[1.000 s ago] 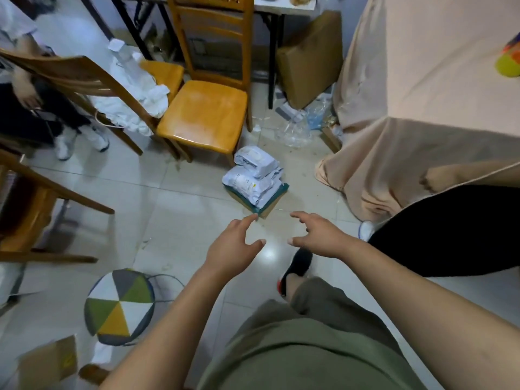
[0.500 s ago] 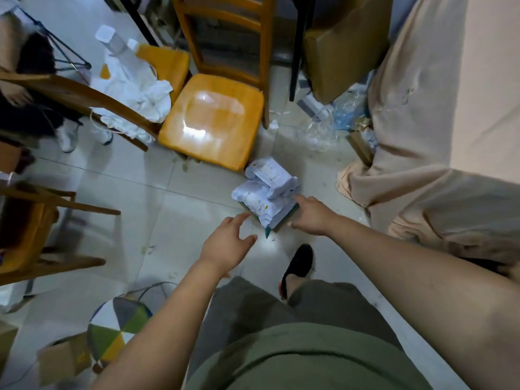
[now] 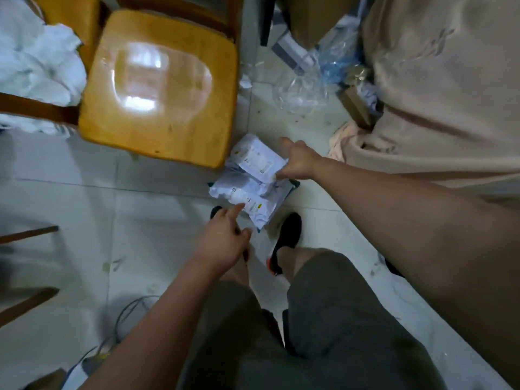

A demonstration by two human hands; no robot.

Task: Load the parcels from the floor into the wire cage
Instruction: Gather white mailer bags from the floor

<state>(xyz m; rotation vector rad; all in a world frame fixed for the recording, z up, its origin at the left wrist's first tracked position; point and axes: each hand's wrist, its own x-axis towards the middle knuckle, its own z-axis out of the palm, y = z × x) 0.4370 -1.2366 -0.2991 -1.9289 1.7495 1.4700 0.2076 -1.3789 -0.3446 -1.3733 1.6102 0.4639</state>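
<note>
A small pile of white plastic parcels (image 3: 247, 190) lies on the tiled floor, stacked on a flat dark-green package whose edge shows at the right. The top parcel (image 3: 257, 159) carries a printed label. My right hand (image 3: 298, 161) rests against the right side of the pile, thumb stretched up, fingers curled at the top parcel's edge. My left hand (image 3: 225, 240) hovers at the pile's near left corner, its forefinger touching the lower parcel, the other fingers loosely bent. No wire cage is in view.
A wooden chair (image 3: 160, 88) with an orange seat stands just left of and behind the pile. White cloth (image 3: 36, 60) lies on a second chair at far left. A beige draped cloth (image 3: 439, 88) fills the right. Clear plastic litter (image 3: 304, 88) lies behind. My black shoes (image 3: 287, 232) flank the pile.
I have bent lower and closer to the pile. My right hand has slid up along the pile's right side to the top parcel, and my left hand has reached forward to touch the lower parcel.
</note>
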